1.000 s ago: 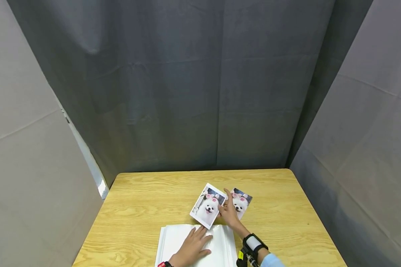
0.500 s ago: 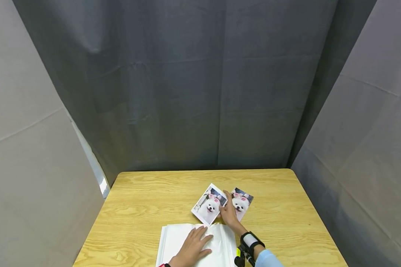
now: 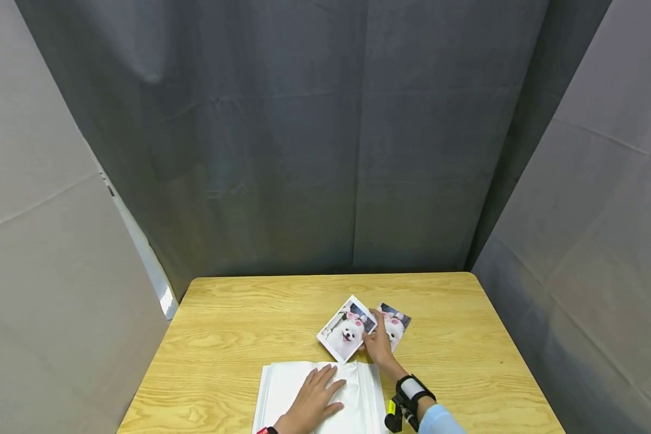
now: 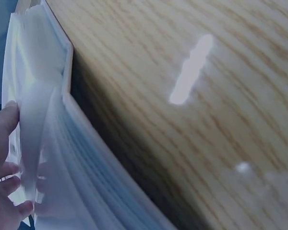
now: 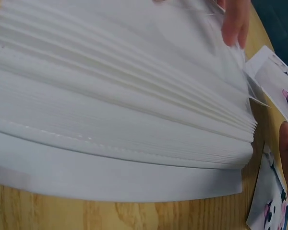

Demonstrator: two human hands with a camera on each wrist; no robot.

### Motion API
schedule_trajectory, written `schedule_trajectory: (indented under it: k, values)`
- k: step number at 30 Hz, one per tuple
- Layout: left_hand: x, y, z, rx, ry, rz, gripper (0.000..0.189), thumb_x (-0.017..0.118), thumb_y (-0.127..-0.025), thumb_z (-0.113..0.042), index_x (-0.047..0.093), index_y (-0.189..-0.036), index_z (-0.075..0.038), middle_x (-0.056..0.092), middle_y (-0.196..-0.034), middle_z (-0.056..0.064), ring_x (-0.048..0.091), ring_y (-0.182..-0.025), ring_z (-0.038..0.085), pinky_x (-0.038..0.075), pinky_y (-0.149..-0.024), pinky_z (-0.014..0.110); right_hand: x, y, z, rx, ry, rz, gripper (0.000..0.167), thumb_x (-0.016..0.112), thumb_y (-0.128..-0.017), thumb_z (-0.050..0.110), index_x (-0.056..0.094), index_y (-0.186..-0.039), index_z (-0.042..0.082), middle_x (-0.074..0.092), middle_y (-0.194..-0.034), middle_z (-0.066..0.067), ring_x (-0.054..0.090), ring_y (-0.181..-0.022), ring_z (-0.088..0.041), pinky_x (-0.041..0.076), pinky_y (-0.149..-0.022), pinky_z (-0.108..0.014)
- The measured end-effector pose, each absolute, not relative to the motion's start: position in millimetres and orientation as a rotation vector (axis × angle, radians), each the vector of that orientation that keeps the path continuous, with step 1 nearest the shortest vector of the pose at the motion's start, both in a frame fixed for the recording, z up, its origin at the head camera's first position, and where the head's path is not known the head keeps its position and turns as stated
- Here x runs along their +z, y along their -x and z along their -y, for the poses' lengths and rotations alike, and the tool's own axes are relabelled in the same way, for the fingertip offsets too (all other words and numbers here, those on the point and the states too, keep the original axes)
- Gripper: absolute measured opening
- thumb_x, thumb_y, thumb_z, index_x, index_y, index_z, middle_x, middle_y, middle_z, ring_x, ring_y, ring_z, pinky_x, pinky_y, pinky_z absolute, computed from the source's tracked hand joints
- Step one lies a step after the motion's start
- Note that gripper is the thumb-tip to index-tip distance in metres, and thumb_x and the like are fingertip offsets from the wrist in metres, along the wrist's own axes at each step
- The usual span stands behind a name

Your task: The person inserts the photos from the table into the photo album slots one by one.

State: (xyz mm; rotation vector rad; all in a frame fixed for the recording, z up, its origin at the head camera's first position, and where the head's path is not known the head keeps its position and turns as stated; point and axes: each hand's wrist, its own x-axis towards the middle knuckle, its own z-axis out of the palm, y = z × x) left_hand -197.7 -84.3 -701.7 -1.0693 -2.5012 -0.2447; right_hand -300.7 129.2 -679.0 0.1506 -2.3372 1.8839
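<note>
A white photo album (image 3: pixel 273 386) with clear sleeve pages lies opened on the table. My left hand (image 3: pixel 311 401) rests on its page with fingers spread, the fingertips near the top edge. In the right wrist view, the left fingers (image 5: pixel 235 24) touch a clear sleeve whose edge stands up slightly. My right hand (image 3: pixel 378 345) pinches the right edge of a white-bordered photo (image 3: pixel 344 334) of a fluffy white dog. That photo is tilted, its lowest corner at the album's top edge. A second, similar dog photo (image 3: pixel 398 319) lies behind the right hand, partly covered by it.
The wooden table (image 3: pixel 222 325) has rounded far corners. A dark grey curtain (image 3: pixel 276 150) hangs behind it, with pale panels (image 3: pixel 591 211) on both sides. A black strap with a device (image 3: pixel 410 389) is on the right wrist.
My right hand has moved the held photo slightly right and away from the album; its lower corner overlapped the page more before. The left hand has stayed in place on the page.
</note>
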Motion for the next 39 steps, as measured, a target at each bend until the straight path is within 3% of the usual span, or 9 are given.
schedule_trajectory:
  k: [6, 13, 16, 20, 22, 27, 31, 35, 39]
  values:
    - [-701.4, 196.4, 84.2, -0.248, 1.054, 2.480, 0.047, 0.070, -0.087, -0.042, 0.065, -0.125, -0.014, 0.057, -0.130, 0.018, 0.053, -0.121, 0.036, 0.046, -0.095, 0.056, -679.4, 296.0, -128.0, 1.936, -0.220, 2.334, 0.065, 0.053, -0.088, -0.018, 0.031, -0.145, 0.005, 0.060, -0.073, -0.029, 0.063, -0.058, -0.046, 0.055, -0.053, -0.054]
    - [-705.2, 196.7, 84.3, -0.243, 1.046, 2.497, 0.051, 0.068, -0.089, -0.044, 0.063, -0.130, -0.014, 0.057, -0.132, 0.016, 0.053, -0.123, 0.035, 0.046, -0.096, 0.055, -678.5, 295.6, -131.3, 1.834, -0.163, 2.338, 0.065, 0.053, -0.088, -0.019, 0.035, -0.145, 0.008, 0.057, -0.066, -0.033, 0.061, -0.056, -0.048, 0.051, -0.043, -0.033]
    - [-706.6, 196.0, 85.7, -0.219, 1.037, 2.514, 0.052, 0.067, -0.089, -0.045, 0.062, -0.132, -0.016, 0.056, -0.133, 0.015, 0.052, -0.123, 0.034, 0.045, -0.097, 0.055, -680.2, 293.3, -130.3, 1.848, -0.207, 2.345, 0.066, 0.053, -0.087, -0.020, 0.034, -0.145, 0.006, 0.056, -0.065, -0.034, 0.060, -0.055, -0.050, 0.052, -0.042, -0.038]
    - [-707.4, 195.7, 87.6, -0.205, 1.023, 2.517, 0.052, 0.065, -0.090, -0.046, 0.061, -0.132, -0.017, 0.055, -0.135, 0.015, 0.051, -0.125, 0.033, 0.045, -0.097, 0.054, -681.2, 290.5, -126.1, 1.870, -0.309, 2.417, 0.066, 0.052, -0.089, -0.019, 0.033, -0.147, 0.006, 0.054, -0.058, -0.028, 0.061, -0.050, -0.042, 0.054, -0.046, -0.044]
    - [-707.2, 195.4, 88.2, -0.211, 1.020, 2.516, 0.051, 0.064, -0.090, -0.046, 0.061, -0.132, -0.017, 0.054, -0.137, 0.017, 0.050, -0.127, 0.034, 0.046, -0.097, 0.055, -680.4, 290.6, -124.7, 1.809, -0.350, 2.453, 0.066, 0.051, -0.089, -0.019, 0.035, -0.147, 0.006, 0.052, -0.055, -0.022, 0.057, -0.045, -0.030, 0.052, -0.042, -0.035]
    - [-706.3, 194.5, 88.4, -0.260, 1.029, 2.532, 0.049, 0.063, -0.092, -0.044, 0.062, -0.132, -0.015, 0.052, -0.140, 0.019, 0.048, -0.129, 0.036, 0.045, -0.098, 0.055, -674.5, 297.5, -126.0, 1.590, -0.420, 2.474, 0.065, 0.051, -0.085, -0.022, 0.045, -0.143, 0.008, 0.056, -0.077, -0.016, 0.036, -0.043, -0.003, 0.030, -0.040, -0.018]
    - [-707.8, 194.0, 89.5, -0.292, 1.018, 2.530, 0.046, 0.065, -0.092, -0.041, 0.062, -0.130, -0.015, 0.052, -0.140, 0.019, 0.047, -0.130, 0.036, 0.045, -0.098, 0.056, -669.1, 303.3, -122.0, 1.519, -0.496, 2.519, 0.067, 0.052, -0.085, -0.022, 0.047, -0.144, 0.011, 0.060, -0.094, -0.019, 0.032, -0.048, -0.003, 0.028, -0.045, -0.019]
    - [-708.6, 193.0, 90.5, -0.329, 1.004, 2.505, 0.045, 0.066, -0.092, -0.040, 0.063, -0.129, -0.015, 0.053, -0.140, 0.019, 0.048, -0.130, 0.035, 0.045, -0.098, 0.056, -664.9, 305.8, -119.6, 1.537, -0.530, 2.514, 0.068, 0.050, -0.084, -0.024, 0.046, -0.144, 0.008, 0.060, -0.123, -0.023, 0.031, -0.049, -0.005, 0.030, -0.047, -0.020]
    - [-708.8, 192.1, 91.2, -0.355, 1.013, 2.473, 0.043, 0.068, -0.091, -0.037, 0.064, -0.127, -0.013, 0.055, -0.137, 0.020, 0.051, -0.127, 0.037, 0.046, -0.098, 0.053, -664.1, 310.0, -121.5, 1.547, -0.480, 2.494, 0.069, 0.050, -0.082, -0.025, 0.048, -0.143, 0.008, 0.061, -0.120, -0.024, 0.031, -0.049, -0.004, 0.030, -0.047, -0.020]
